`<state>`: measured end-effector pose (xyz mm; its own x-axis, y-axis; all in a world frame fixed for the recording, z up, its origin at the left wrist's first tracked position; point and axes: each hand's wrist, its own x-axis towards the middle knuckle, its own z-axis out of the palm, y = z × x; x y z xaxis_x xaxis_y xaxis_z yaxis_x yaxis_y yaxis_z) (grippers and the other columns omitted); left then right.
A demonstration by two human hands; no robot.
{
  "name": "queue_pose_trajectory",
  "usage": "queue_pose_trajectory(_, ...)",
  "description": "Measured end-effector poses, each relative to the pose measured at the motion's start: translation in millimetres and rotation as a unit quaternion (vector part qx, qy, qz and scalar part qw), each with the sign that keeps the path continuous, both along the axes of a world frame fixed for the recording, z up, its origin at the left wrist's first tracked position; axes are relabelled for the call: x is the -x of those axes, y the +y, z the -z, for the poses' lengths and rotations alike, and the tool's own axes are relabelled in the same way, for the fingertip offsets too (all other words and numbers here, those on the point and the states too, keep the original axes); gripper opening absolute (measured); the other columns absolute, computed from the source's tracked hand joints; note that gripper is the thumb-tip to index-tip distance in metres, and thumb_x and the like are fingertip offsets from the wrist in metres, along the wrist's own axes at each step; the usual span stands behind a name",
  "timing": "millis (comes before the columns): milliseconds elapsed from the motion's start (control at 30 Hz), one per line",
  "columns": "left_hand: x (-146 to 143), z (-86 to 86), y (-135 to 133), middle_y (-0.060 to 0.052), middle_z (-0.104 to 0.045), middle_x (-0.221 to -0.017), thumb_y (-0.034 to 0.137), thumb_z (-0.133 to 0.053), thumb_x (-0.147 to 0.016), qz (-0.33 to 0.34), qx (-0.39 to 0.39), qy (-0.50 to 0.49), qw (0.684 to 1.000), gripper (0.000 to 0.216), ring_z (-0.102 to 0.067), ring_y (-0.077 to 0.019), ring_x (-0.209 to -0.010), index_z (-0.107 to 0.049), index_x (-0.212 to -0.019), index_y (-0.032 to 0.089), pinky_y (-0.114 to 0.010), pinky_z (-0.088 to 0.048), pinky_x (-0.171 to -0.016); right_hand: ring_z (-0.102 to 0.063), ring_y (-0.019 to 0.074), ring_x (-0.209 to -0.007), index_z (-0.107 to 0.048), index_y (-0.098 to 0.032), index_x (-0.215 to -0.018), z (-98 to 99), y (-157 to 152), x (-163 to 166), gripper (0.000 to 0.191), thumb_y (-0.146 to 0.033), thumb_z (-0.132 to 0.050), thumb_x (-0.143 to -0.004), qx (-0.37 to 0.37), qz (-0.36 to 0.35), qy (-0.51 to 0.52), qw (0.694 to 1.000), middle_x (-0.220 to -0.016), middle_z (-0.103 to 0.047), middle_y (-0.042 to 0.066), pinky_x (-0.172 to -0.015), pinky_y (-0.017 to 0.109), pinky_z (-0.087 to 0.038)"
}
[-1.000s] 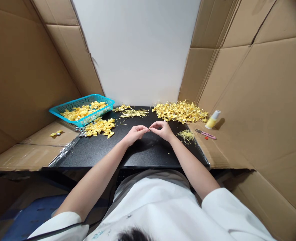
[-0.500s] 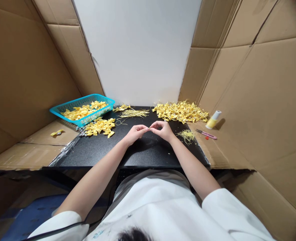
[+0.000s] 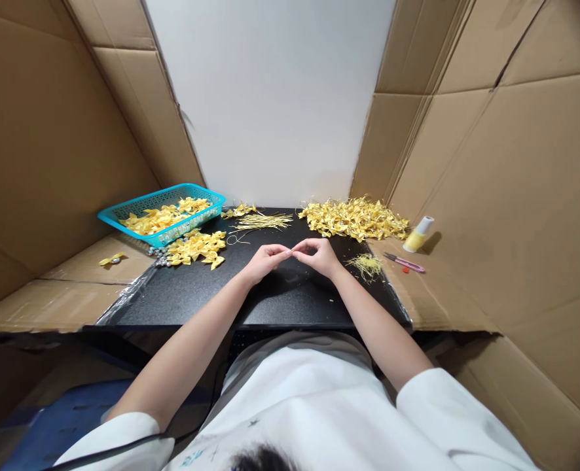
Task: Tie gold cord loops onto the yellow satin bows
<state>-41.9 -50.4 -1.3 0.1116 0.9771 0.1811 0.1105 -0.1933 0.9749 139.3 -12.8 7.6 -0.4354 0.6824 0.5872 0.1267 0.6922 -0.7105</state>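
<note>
My left hand (image 3: 266, 261) and my right hand (image 3: 320, 256) meet at their fingertips above the black tabletop (image 3: 290, 304). Both are closed in a pinch, thumb against forefinger. Whatever lies between the fingertips is too small and too covered to name. Behind my hands is a bundle of thin yellow cords (image 3: 263, 222). Small yellow ribbon bows (image 3: 199, 247) lie heaped to the left of my left hand, with silvery beads (image 3: 161, 256) beside them. Beyond my right hand spreads a bigger pile of yellow bows with loose cord ends (image 3: 356, 219).
A turquoise basket (image 3: 106, 214) of yellow bows stands at the back left. On the right are cord scraps (image 3: 367, 266), pink-handled thread snips (image 3: 408, 263), a red bit (image 3: 406, 269) and a yellow thread spool (image 3: 417, 235). One bow (image 3: 112, 260) lies on cardboard at left.
My fingertips have shifted very slightly, and the small dark bit seen between them before is now covered. All else stays in place.
</note>
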Motion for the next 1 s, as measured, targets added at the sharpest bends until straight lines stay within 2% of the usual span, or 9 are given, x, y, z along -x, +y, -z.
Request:
queue_pose_trajectory(233, 2, 1.6, 2, 0.006, -0.039, -0.046, 0.053, -0.076, -0.063, -0.022, 0.005, 0.000, 1.000, 0.045, -0.027, -0.0057, -0.045, -0.075, -0.080, 0.012, -0.022, -0.019, -0.045, -0.055, 0.0121, -0.054, -0.075, -0.018, -0.078, 2.5, -4, 3, 0.013, -0.025, -0.065, -0.076, -0.046, 0.030, -0.019, 0.998, -0.063, -0.068, 0.002, -0.056, 0.025, -0.046)
queue_pose_trajectory(600, 1, 1.5, 2, 0.007, -0.040, -0.044, 0.051, -0.076, -0.061, -0.046, 0.009, -0.013, 0.999, 0.042, -0.027, -0.0052, -0.043, -0.074, -0.075, 0.012, -0.021, -0.018, -0.044, -0.051, 0.0131, -0.054, -0.075, -0.021, -0.079, 8.0, -7, 9, 0.011, -0.020, -0.065, -0.077, -0.139, 0.086, -0.076, 0.984, -0.059, -0.064, -0.001, -0.069, 0.030, -0.041)
queue_pose_trajectory(1000, -2, 0.5, 3, 0.006, -0.041, -0.042, 0.041, -0.072, -0.064, -0.092, -0.012, -0.006, 0.996, 0.028, -0.027, -0.0055, -0.042, -0.071, -0.068, 0.013, -0.022, -0.016, -0.044, -0.051, 0.0124, -0.053, -0.072, -0.020, -0.084, 10.0, -8, 11, 0.011, -0.021, -0.063, -0.077, -0.160, 0.128, -0.083, 0.975, -0.059, -0.064, -0.002, -0.069, 0.030, -0.038)
